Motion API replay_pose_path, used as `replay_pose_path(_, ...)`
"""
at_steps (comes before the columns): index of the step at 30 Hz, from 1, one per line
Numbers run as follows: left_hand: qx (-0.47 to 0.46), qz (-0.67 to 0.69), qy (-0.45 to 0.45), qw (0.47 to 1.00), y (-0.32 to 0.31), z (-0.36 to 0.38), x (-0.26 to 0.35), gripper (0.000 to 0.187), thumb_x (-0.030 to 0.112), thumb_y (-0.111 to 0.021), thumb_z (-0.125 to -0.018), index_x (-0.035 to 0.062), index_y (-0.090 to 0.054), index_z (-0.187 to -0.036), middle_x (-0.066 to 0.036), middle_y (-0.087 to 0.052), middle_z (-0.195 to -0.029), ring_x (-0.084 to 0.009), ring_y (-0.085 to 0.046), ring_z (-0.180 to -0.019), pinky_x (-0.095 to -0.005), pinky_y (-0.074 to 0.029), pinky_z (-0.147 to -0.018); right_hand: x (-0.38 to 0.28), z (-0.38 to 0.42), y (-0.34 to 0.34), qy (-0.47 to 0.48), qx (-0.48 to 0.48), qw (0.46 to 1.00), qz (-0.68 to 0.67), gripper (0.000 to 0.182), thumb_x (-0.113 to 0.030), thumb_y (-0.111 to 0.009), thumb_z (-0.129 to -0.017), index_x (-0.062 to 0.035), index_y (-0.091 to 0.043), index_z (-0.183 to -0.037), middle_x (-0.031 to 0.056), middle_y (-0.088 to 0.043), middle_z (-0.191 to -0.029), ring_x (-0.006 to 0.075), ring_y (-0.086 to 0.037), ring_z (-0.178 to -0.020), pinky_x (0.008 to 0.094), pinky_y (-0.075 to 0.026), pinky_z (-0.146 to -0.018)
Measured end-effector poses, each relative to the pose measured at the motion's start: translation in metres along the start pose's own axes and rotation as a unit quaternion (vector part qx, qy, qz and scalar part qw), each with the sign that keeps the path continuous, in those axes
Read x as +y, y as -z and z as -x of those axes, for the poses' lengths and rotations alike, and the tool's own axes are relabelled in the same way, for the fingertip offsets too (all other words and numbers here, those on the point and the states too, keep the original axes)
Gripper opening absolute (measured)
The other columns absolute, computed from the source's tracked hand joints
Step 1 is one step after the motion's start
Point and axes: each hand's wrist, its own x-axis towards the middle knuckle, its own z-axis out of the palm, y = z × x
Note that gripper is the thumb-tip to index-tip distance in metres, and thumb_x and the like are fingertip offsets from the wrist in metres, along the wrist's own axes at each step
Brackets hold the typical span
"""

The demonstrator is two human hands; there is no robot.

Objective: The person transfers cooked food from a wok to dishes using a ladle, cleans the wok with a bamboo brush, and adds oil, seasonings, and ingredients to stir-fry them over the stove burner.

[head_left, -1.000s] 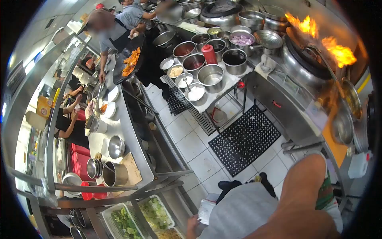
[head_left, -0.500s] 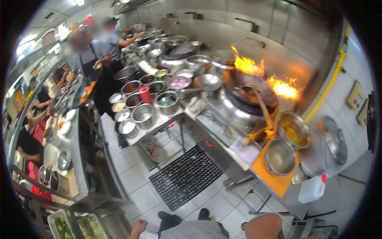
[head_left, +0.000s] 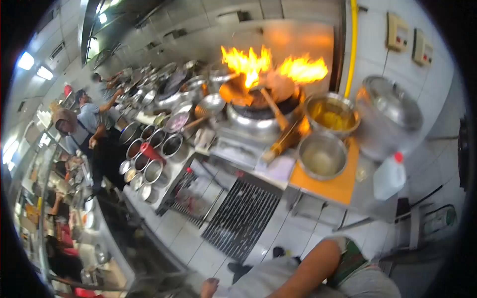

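Observation:
At the bottom edge my left hand (head_left: pixel 209 286) is low beside my grey clothing, away from the counter. Its fingers look curled, and what they hold, if anything, is hidden. My right forearm (head_left: pixel 313 263) crosses in front of my body, and its hand is out of frame. Ahead, tall flames (head_left: pixel 248 64) rise around a wok (head_left: pixel 271 107) on a round steel burner. A wooden handle (head_left: pixel 276 109) leans out of the wok. Closer stand a steel bowl (head_left: pixel 323 155) on an orange board (head_left: pixel 300 180) and a pot of yellow liquid (head_left: pixel 332 113).
Several steel containers (head_left: pixel 154 171) and a red bottle (head_left: pixel 151 151) crowd the counter to the left. A lidded pot (head_left: pixel 390 111) and a white jug (head_left: pixel 389 179) stand at the right. A black mat (head_left: pixel 241 221) lies on the tiles. Other people (head_left: pixel 89 111) work farther left.
The view has swung right and tilted. The flames are larger. My right forearm now shows across my body, and my left hand appears farther right along the bottom edge.

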Motion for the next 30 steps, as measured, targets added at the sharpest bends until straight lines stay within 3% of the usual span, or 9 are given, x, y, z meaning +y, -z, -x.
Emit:
replay_pose_path(2, 0.004, 0.007, -0.03, 1.0, 0.001, 0.008, -0.026, 0.033, 0.028, -0.06, -0.081, 0.0032, -0.068, -0.101, -0.015, -0.068, -0.091, -0.0278, -0.066, -0.083, -0.0393, -0.051, -0.078, -0.01, -0.009, 0.013, -0.259, -0.28, 0.913, -0.144, 0.031, -0.012, -0.049, -0.094, 0.007, -0.055, -0.119, 0.0174, -0.063, -0.11, 0.0243, -0.059, -0.092, 0.0341, -0.047, -0.079)
replay_pose_path(7, -0.047, -0.072, 0.035, 0.996, -0.002, 0.039, -0.058, 0.038, 0.034, -0.057, -0.083, 0.0028, -0.067, -0.102, -0.018, -0.068, -0.097, -0.0316, -0.065, -0.091, -0.0406, -0.05, -0.081, -0.043, -0.013, 0.05, -0.43, -0.363, 0.725, -0.397, 0.03, -0.011, -0.046, -0.094, 0.0052, -0.054, -0.118, 0.0126, -0.064, -0.099, 0.025, -0.062, -0.085, 0.0319, -0.049, -0.072)
replay_pose_path(15, 0.182, 0.159, -0.072, 0.968, 0.036, 0.107, 0.156, 0.037, 0.032, -0.06, -0.087, 0.0025, -0.064, -0.109, -0.014, -0.067, -0.104, -0.0264, -0.064, -0.094, -0.0343, -0.049, -0.083, -0.082, -0.035, 0.133, -0.335, -0.302, 0.892, 0.001, 0.028, -0.009, -0.046, -0.087, 0.0023, -0.063, -0.107, 0.0125, -0.067, -0.095, 0.0262, -0.065, -0.084, 0.0335, -0.052, -0.074)
replay_pose_path(18, 0.083, 0.295, -0.184, 0.934, 0.048, 0.118, 0.249, 0.032, 0.025, -0.059, -0.091, 0.0023, -0.061, -0.113, -0.006, -0.066, -0.1, -0.0129, -0.061, -0.093, -0.027, -0.049, -0.08, -0.041, 0.002, 0.14, -0.495, -0.129, 0.753, 0.415, 0.028, -0.004, -0.044, -0.084, 0.003, -0.068, -0.097, 0.0153, -0.068, -0.093, 0.0261, -0.066, -0.078, 0.0329, -0.052, -0.073)
replay_pose_path(21, -0.029, 0.284, -0.287, 0.914, 0.056, 0.134, 0.325, 0.027, 0.016, -0.055, -0.091, -0.0013, -0.058, -0.112, -0.008, -0.065, -0.101, -0.016, -0.06, -0.097, -0.0306, -0.048, -0.086, 0.058, 0.031, 0.12, -0.407, -0.302, 0.757, 0.412, 0.034, -0.005, -0.048, -0.086, 0.0045, -0.058, -0.118, 0.021, -0.061, -0.115, 0.0316, -0.059, -0.108, 0.0396, -0.041, -0.097)
replay_pose_path(22, 0.21, 0.19, -0.515, 0.809, 0.02, 0.11, 0.324, 0.023, 0.01, -0.053, -0.087, -0.0014, -0.058, -0.106, -0.018, -0.063, -0.099, -0.0264, -0.062, -0.088, -0.0358, -0.048, -0.078, 0.079, 0.043, 0.106, -0.422, -0.345, 0.745, 0.384, 0.034, -0.006, -0.051, -0.084, -0.0004, -0.06, -0.117, 0.0188, -0.056, -0.125, 0.035, -0.046, -0.124, 0.0497, -0.029, -0.107)
replay_pose_path(23, 0.095, 0.364, -0.354, 0.856, 0.025, 0.137, 0.336, 0.023, 0.009, -0.049, -0.088, -0.0016, -0.057, -0.107, -0.016, -0.061, -0.102, -0.0294, -0.058, -0.097, -0.0381, -0.045, -0.087, 0.094, 0.062, 0.105, -0.34, -0.322, 0.772, 0.429, 0.033, -0.007, -0.049, -0.085, -0.001, -0.061, -0.115, 0.015, -0.057, -0.124, 0.0346, -0.045, -0.125, 0.0497, -0.027, -0.107)
replay_pose_path(25, 0.138, 0.237, -0.428, 0.861, 0.033, 0.136, 0.33, 0.025, 0.011, -0.048, -0.089, -0.0022, -0.057, -0.108, -0.015, -0.063, -0.101, -0.0286, -0.06, -0.09, -0.0373, -0.046, -0.079, 0.115, 0.078, 0.113, -0.264, -0.304, 0.808, 0.43, 0.026, -0.009, -0.045, -0.087, 0.0005, -0.062, -0.104, 0.0159, -0.062, -0.112, 0.0336, -0.056, -0.108, 0.0438, -0.039, -0.097)
replay_pose_path(30, 0.098, 0.277, -0.31, 0.904, 0.052, 0.163, 0.326, 0.018, 0.013, -0.052, -0.093, -0.002, -0.057, -0.1, -0.006, -0.062, -0.087, -0.0152, -0.057, -0.076, -0.0309, -0.046, -0.068, 0.151, 0.101, 0.118, -0.452, -0.06, 0.846, 0.278, 0.022, -0.015, -0.042, -0.094, -0.0008, -0.059, -0.09, 0.0108, -0.061, -0.083, 0.0193, -0.056, -0.072, 0.0319, -0.045, -0.068)
